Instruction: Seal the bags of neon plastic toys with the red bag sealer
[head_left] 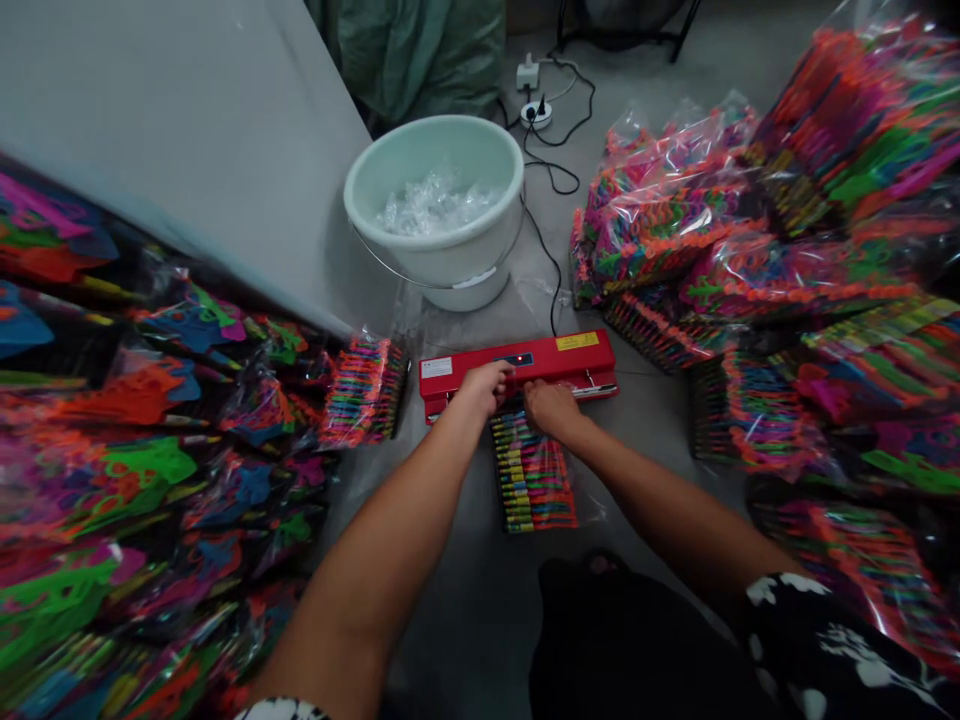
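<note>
A red bag sealer [442, 367] lies on the floor in front of me, a small red light glowing on its panel. Against its near edge is a clear plastic bag [534, 480] packed with rows of colourful sticks. My left hand [486, 387] is closed at the bag's upper left corner, over the sealer's front edge. Closed too, my right hand [551, 408] pinches the bag's upper right edge by the sealer. The fingertips and the bag's mouth are partly hidden.
Beyond the sealer stands a pale bucket [469, 270] with crumpled clear plastic inside. A black cord [556, 275] runs back to a power socket [536, 112]. Filled bags [360, 390] crowd the left, and more piled bags [667, 215] the right. A white panel [225, 150] rises at left.
</note>
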